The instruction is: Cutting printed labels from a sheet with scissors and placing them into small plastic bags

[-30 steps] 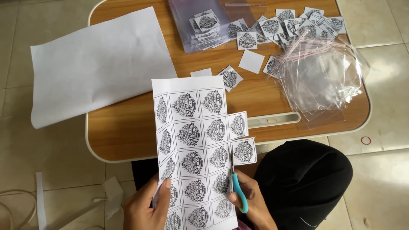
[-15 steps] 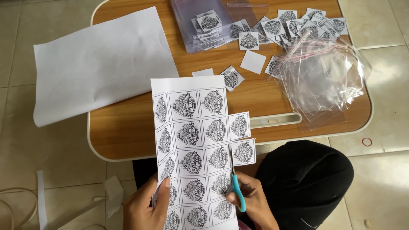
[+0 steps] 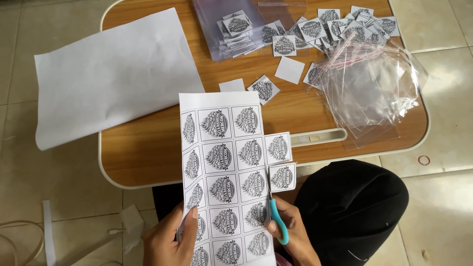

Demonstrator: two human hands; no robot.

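My left hand [image 3: 170, 241] holds the lower left edge of a printed label sheet [image 3: 224, 177], a white page with rows of square black-and-white emblems. My right hand [image 3: 290, 234] grips teal-handled scissors [image 3: 277, 216] whose blades point up along the sheet's right column. Two labels [image 3: 281, 162] at the right edge hang partly cut away from the sheet. The sheet is held upright over the near edge of a small wooden table [image 3: 143, 148].
A blank white sheet [image 3: 113, 74] lies on the table's left. Cut square labels [image 3: 315, 29] are scattered at the back, some on a stack of clear bags [image 3: 231, 29]. Loose clear plastic bags [image 3: 369, 93] pile at the right. Paper scraps [image 3: 130, 224] lie on the tiled floor.
The scissors have crept slightly upward along the sheet's right column. The hands and sheet otherwise stay where they were.
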